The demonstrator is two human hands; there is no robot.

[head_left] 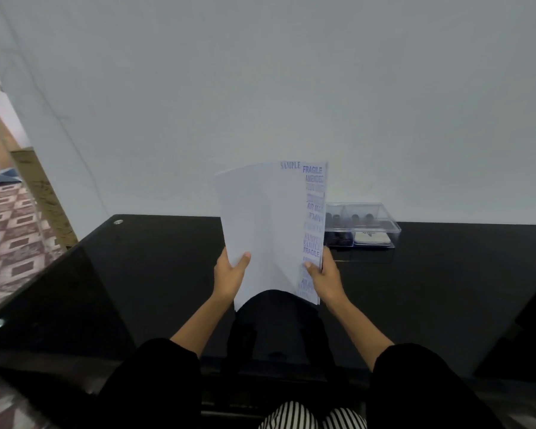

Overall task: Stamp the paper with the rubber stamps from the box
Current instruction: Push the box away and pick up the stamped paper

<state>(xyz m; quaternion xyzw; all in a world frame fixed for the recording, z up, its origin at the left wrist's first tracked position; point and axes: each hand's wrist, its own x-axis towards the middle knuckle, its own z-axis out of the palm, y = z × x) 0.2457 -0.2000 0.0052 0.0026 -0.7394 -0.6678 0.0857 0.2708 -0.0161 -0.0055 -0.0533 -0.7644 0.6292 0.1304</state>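
Holding white stamped paper sheets [266,227] upright above the black glass tabletop [167,258], you are pinching them in both grips, left hand [229,274] and right hand [324,275]; clear plastic stamp box [372,218] is lying nearer your right.

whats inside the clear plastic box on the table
Inside the clear box are several dark round-topped stamps and a flat white pad. Its left end is covered by the held paper, so anything there cannot be seen.
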